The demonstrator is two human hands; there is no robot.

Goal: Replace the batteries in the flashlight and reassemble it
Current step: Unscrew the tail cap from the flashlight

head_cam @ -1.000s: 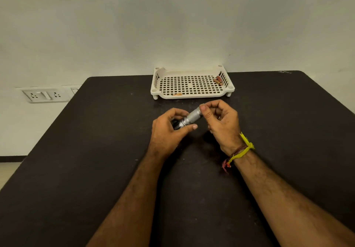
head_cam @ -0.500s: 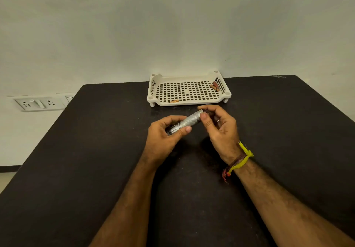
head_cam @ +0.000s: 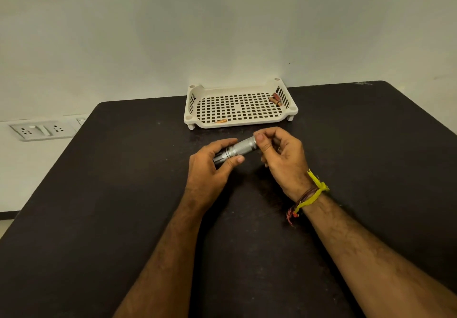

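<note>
A small silver flashlight (head_cam: 239, 150) is held level above the black table (head_cam: 99, 194), just in front of the tray. My left hand (head_cam: 210, 166) grips its dark head end between thumb and fingers. My right hand (head_cam: 282, 159) pinches the tail end with thumb and fingertips; that end is hidden behind my fingers. In the cream perforated tray (head_cam: 237, 122) lie two reddish batteries (head_cam: 275, 99) at the back right corner and one orange battery (head_cam: 220, 121) near the front edge.
The tray stands against the grey wall at the table's far edge. A white socket plate (head_cam: 40, 130) is on the wall to the left, beyond the table's left edge. A yellow thread band (head_cam: 314, 194) circles my right wrist.
The view has tilted down a little, so tray and hands sit lower in frame. Both hands keep the flashlight; the right thumb has shifted slightly on the tail end.
</note>
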